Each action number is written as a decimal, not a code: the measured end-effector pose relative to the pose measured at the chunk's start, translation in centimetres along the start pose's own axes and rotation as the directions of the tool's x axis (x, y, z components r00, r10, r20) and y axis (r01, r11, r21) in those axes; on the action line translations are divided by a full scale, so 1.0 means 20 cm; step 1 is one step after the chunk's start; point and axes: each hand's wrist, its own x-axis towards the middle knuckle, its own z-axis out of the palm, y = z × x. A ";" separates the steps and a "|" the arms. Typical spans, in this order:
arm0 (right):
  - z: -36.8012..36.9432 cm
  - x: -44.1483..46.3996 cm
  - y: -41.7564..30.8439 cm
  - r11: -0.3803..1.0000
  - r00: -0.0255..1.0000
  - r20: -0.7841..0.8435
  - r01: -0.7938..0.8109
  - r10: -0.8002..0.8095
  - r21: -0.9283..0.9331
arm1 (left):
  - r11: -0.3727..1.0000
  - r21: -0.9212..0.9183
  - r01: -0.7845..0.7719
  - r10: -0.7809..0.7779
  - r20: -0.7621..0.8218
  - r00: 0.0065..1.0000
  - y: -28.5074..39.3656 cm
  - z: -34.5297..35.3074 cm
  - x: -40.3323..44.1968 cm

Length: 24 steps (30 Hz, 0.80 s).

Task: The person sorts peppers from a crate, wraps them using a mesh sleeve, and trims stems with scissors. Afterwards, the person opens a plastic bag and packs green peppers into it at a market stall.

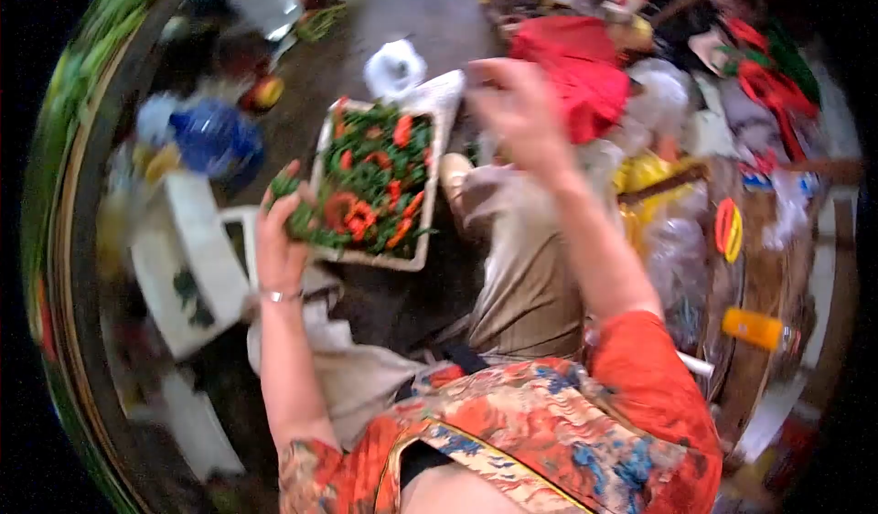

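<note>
My left hand point(282, 226), a bracelet at its wrist, is closed around a bunch of green leaves with orange-red flowers point(349, 216). The bunch is over the lower left corner of a white rectangular tray point(368, 260). Inside the tray lie more green leaves and orange-red pieces point(401, 132), which look like flowers or peppers. My right hand point(517, 102) is raised to the right of the tray, near a red bag point(578, 70). Motion smears its fingers, and I cannot make out anything in them.
A crumpled white plastic bag point(395, 68) lies beyond the tray. On the left are a blue plastic bag point(218, 137) and a white foam box point(187, 258). Yellow and clear bags point(672, 240) crowd the right, beside an orange bottle point(752, 328) on a wooden surface.
</note>
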 end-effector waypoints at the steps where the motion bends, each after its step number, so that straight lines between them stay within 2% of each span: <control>1: -0.17 -0.04 0.01 0.997 0.996 -0.046 -0.074 0.073 -0.032 | 0.999 -0.034 -0.018 0.018 -0.017 1.000 0.00 0.00 -0.01; 2: -0.33 -0.07 0.16 0.961 0.995 -0.097 0.007 -0.035 -0.276 | 0.999 -0.028 -0.045 0.045 -0.020 0.999 0.01 0.01 0.01; 3: -0.52 -0.13 0.24 0.912 0.992 -0.125 -0.081 0.033 -0.402 | 0.997 -0.069 -0.040 0.039 -0.008 0.999 0.00 -0.03 0.03; 4: -0.71 -0.22 0.41 0.885 0.984 -0.177 -0.092 0.011 -0.456 | 0.997 -0.055 -0.047 0.046 -0.025 0.999 0.02 -0.01 0.02; 5: -0.93 -0.30 0.49 0.789 0.972 -0.201 -0.219 0.123 -0.574 | 0.998 -0.040 -0.053 0.051 -0.039 0.998 0.03 0.02 0.01; 6: -1.10 -0.37 0.51 0.632 0.958 -0.211 -0.285 0.191 -0.721 | 0.991 0.087 -0.101 0.104 -0.031 0.994 0.01 0.00 0.03; 7: -1.30 -0.50 0.67 0.489 0.971 -0.214 -0.237 0.104 -0.839 | 0.997 0.020 -0.075 0.076 -0.035 0.997 0.03 0.03 0.02; 8: -1.41 -0.57 0.66 0.367 0.898 -0.295 -0.408 0.327 -0.836 | 0.998 -0.048 -0.049 0.047 -0.040 0.998 0.05 0.06 0.00; 9: -1.48 -0.69 0.66 0.302 0.861 -0.370 -0.477 0.349 -0.825 | 0.998 -0.045 -0.053 0.051 -0.045 0.998 0.06 0.07 0.00; 10: -1.48 -0.73 0.57 0.184 0.796 -0.421 -0.537 0.436 -0.823 | 0.995 -0.081 -0.054 0.055 0.010 0.998 0.06 0.07 0.00; 11: -1.53 -0.81 0.60 0.132 0.756 -0.452 -0.568 0.474 -0.812 | 0.992 -0.118 -0.052 0.060 0.067 0.996 0.05 0.06 0.01; 13: -1.78 -1.07 0.94 0.311 0.846 -0.307 -0.461 0.435 -0.831 | 0.989 -0.139 -0.053 0.067 0.093 0.993 0.03 0.02 0.04; 14: -1.75 -1.06 0.90 0.317 0.849 -0.305 -0.459 0.432 -0.830 | 0.983 -0.181 -0.014 0.035 0.115 0.993 0.04 0.02 0.04; 16: -1.69 -1.05 0.80 0.250 0.761 -0.416 -0.585 0.498 -0.771 | 0.975 -0.220 0.025 0.009 0.151 0.989 0.03 0.01 0.03; 17: -1.69 -1.04 0.78 0.255 0.765 -0.415 -0.583 0.493 -0.771 | 0.975 -0.222 0.019 0.015 0.148 0.989 0.03 0.01 0.03; 19: -1.71 -1.01 0.74 0.414 0.738 -0.381 -0.645 0.557 -0.642 | 0.967 -0.253 0.038 0.021 0.224 0.974 0.04 -0.01 0.03; 20: -1.72 -1.00 0.69 0.543 0.746 -0.330 -0.654 0.578 -0.527 | 0.969 -0.246 0.034 0.029 0.250 0.968 0.04 -0.02 0.04; 21: -1.74 -0.95 0.65 0.443 0.663 -0.327 -0.716 0.674 -0.539 | 0.968 -0.251 0.022 0.041 0.242 0.970 0.04 -0.03 0.04; 23: -1.94 -1.03 0.94 0.547 0.705 -0.226 -0.678 0.672 -0.491 | 0.981 -0.190 -0.041 0.086 0.235 0.968 0.06 -0.01 0.02; 24: -2.00 -1.08 1.05 0.552 0.712 -0.221 -0.671 0.667 -0.495 | 0.981 -0.170 -0.092 0.131 0.230 0.964 0.07 0.00 0.01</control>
